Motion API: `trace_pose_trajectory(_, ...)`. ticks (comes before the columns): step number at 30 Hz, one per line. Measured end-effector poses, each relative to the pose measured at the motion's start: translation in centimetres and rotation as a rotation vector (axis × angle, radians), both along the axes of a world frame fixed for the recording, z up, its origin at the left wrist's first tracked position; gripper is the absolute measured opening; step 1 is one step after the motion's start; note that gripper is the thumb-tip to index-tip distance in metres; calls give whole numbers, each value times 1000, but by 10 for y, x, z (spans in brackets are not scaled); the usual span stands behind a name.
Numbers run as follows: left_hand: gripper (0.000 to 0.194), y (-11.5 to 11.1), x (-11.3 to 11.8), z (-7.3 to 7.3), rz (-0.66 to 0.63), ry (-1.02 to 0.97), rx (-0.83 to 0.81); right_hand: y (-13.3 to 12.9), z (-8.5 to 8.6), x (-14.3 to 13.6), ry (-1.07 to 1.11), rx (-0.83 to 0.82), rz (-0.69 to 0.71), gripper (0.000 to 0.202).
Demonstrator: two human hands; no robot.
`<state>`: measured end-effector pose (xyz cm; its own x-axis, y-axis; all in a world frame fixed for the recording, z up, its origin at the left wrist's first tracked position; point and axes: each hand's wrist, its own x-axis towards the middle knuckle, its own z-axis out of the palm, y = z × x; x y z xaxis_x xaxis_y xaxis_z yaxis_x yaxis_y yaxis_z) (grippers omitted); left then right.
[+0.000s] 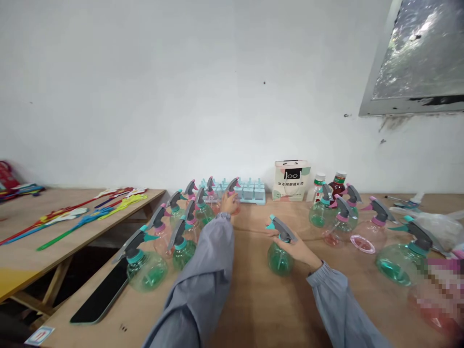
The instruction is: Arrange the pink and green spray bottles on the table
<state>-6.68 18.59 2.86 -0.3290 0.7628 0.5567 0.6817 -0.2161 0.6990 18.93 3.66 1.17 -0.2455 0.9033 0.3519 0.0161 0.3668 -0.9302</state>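
My left hand (229,203) reaches to the back of the table and is closed round the neck of a pink spray bottle (237,208). In my right hand (295,247) is the neck of a green spray bottle (280,261), upright near the middle of the table. Several green and pink spray bottles stand at the left, among them a large green one (147,273). Another group stands at the right, with a pink bottle (373,232) and a green bottle (398,263) in it.
Pale blue moulds (253,193) and a paper bag (290,181) stand by the wall, with sauce bottles (338,184) beside the bag. A black phone (101,295) lies front left. Coloured hand-shaped sticks (90,217) lie on the left table. A plastic bag (444,229) lies right.
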Motion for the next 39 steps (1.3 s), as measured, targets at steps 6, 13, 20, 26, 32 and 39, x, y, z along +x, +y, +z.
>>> trace_pose_trajectory(6, 36, -69, 10, -33, -137, 209, -41, 3, 1, 11, 233, -301, -76, 42)
trace_pose_trajectory(13, 36, -147, 17, -73, -147, 378, 108, -4, -4, 1, 329, -363, -8, 27)
trace_pose_trajectory(20, 37, -162, 18, -81, -115, 421, 139, -11, 0, -19, 344, -239, 20, 15)
trace_pose_trajectory(26, 37, -161, 15, -81, -141, 448, 156, -15, 2, -23, 263, -279, 183, 17)
trace_pose_trajectory(32, 37, -159, 13, -83, -157, 429, 173, -17, 0, -27, 199, -164, 86, 11)
trace_pose_trajectory(39, 38, -160, 13, -80, -171, 443, 152, -18, -1, -31, 219, -207, 47, 15)
